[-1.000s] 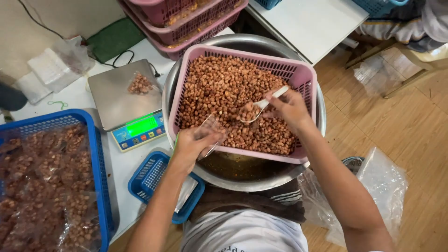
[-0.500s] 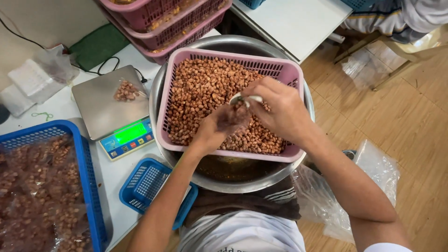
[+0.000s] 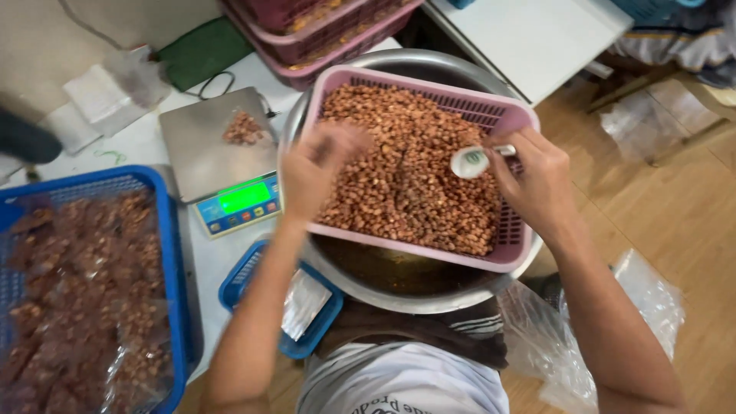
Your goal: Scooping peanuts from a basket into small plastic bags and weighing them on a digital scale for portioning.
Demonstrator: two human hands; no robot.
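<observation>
Head view, one frame.

Right hand: closed around the handle of a small white spoon, bowl turned toward the camera, held just above the right side of the nuts.

Left hand: blurred, over the left edge of the basket; fingers curled, but whether they pinch anything cannot be told.

Pink slotted basket: filled with reddish-brown roasted nuts; it sits inside a large steel bowl directly in front of the person.

Digital scale: left of the bowl on the white tabletop, green display lit, a small heap of nuts on its steel plate.

Large blue basket: far left, holding clear packets of dark nuts.

Small blue basket: below the scale, holding flat clear bags.

Stacked pink baskets: behind the bowl, at the top edge.

Loose clear plastic bag: on the wooden floor, lower right.
</observation>
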